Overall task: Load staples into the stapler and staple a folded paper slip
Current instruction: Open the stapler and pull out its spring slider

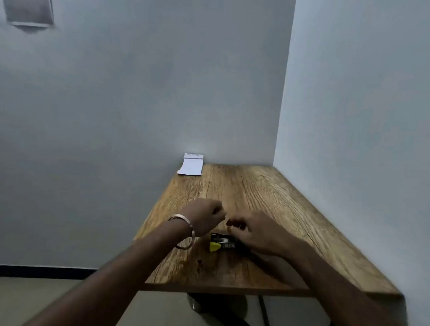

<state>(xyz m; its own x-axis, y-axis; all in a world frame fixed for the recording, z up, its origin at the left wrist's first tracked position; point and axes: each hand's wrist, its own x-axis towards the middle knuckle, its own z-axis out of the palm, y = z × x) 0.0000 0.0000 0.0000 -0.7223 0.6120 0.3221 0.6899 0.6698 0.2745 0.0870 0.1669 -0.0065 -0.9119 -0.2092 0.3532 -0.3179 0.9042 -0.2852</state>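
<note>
My left hand (206, 217), with a metal bangle on its wrist, and my right hand (253, 233) hover close together above the middle of the wooden table (270, 192). Both have their fingers curled, fingertips nearly meeting. Whether they pinch something small between them is too blurred to tell. Just under the right hand's fingers a small black and yellow object (221, 242) lies on the table, partly covered by that hand; it could be the stapler or the staple box. A white folded paper slip (191, 164) leans against the wall at the table's far left corner.
The table stands in a corner, with walls along its far and right sides. Its left and near edges drop to the floor. A dark metal leg and base (214, 306) show under the near edge. A few small dark red spots (200, 262) mark the wood near the front.
</note>
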